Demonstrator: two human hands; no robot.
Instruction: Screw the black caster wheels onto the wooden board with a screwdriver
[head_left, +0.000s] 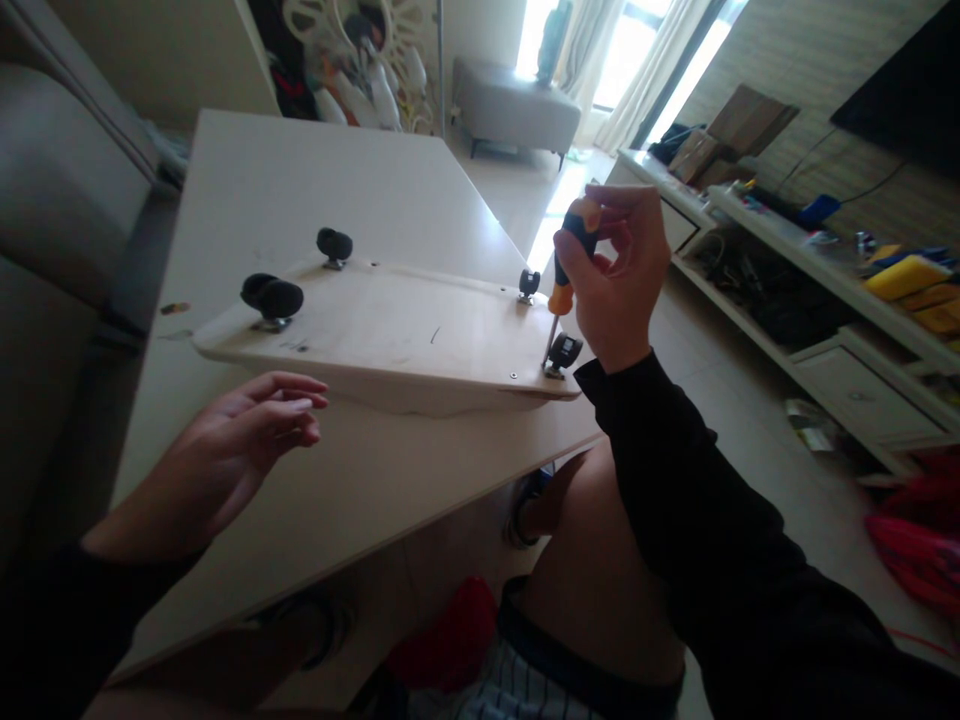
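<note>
My right hand [619, 265] grips a screwdriver [562, 292] with an orange and black handle. Its shaft points down at the metal plate of the near right caster [564, 352]. That caster sits on a pale wooden board [405, 325], which lies wheels-up on the white table. Three other black casters stand on it: one at the far right [529, 285], one at the far left [334, 245], one at the near left [271, 298]. My left hand [244, 440] hovers in front of the board's left part, fingers loosely bent and apart, holding nothing.
The white table [247, 190] has its front edge close to my legs. On the right runs a low white cabinet [855, 390] with boxes [731, 135] and tools on it. A grey bench [510, 105] stands by the window. Red bags lie on the floor.
</note>
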